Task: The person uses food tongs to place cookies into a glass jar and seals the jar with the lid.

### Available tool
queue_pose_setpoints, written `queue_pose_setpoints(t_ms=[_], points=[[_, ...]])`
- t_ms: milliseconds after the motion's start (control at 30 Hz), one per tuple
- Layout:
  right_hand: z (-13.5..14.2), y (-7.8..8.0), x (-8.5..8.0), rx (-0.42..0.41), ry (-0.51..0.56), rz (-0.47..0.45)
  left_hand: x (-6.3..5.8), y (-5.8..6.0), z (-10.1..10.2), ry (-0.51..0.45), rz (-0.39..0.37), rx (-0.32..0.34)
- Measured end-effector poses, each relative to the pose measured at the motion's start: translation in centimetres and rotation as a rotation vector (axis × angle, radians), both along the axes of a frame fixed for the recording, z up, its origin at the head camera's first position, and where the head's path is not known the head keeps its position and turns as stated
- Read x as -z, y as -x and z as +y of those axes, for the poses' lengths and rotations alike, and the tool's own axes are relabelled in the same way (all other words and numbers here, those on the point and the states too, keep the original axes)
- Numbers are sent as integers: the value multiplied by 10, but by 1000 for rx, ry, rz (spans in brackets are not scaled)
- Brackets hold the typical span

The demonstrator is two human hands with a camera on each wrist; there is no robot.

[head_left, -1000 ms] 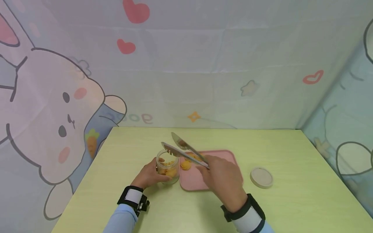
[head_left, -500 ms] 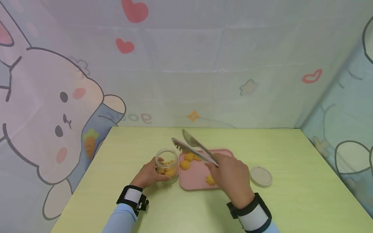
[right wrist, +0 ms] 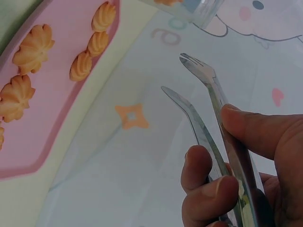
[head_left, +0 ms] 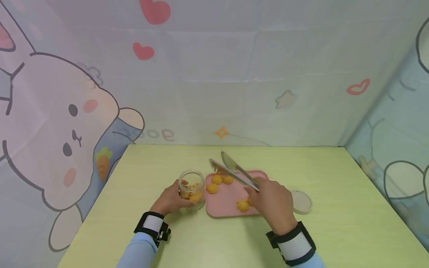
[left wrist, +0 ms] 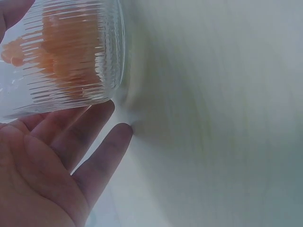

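Note:
My left hand (head_left: 172, 199) grips a clear ribbed glass jar (left wrist: 71, 56) that holds several golden cookies (head_left: 195, 196). The jar's mouth is uncovered. My right hand (head_left: 273, 201) holds metal tongs (right wrist: 220, 118), thumb on one arm and fingers curled round the other. The tong tips are apart with nothing between them, over the far left part of a pink tray (head_left: 224, 204) in the head view. Several piped cookies (right wrist: 33, 49) lie on that tray, some near its left edge and others near my right hand, which partly hides them.
A pale round lid (head_left: 301, 202) lies on the light yellow table (head_left: 335, 238), right of the tray and just past my right hand. Behind the table hangs a printed cloth backdrop (head_left: 234, 74) with a bunny and hearts.
My right hand has moved right with the tongs, from over the jar to over the tray, uncovering more of the cookies there. The left hand and jar have stayed put.

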State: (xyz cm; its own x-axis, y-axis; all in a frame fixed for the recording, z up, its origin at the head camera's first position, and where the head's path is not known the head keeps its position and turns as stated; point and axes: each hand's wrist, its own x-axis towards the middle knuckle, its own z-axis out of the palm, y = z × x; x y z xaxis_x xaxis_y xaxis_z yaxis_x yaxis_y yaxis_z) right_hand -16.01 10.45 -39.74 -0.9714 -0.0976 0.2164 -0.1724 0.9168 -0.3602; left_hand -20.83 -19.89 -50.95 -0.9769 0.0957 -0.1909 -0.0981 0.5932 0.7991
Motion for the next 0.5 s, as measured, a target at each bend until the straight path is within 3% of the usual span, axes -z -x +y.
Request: queue_pose_setpoints(t_ms=[500], points=[[-3,3,21,-1,-41,-62,2,1,1,-3,-3,-8]])
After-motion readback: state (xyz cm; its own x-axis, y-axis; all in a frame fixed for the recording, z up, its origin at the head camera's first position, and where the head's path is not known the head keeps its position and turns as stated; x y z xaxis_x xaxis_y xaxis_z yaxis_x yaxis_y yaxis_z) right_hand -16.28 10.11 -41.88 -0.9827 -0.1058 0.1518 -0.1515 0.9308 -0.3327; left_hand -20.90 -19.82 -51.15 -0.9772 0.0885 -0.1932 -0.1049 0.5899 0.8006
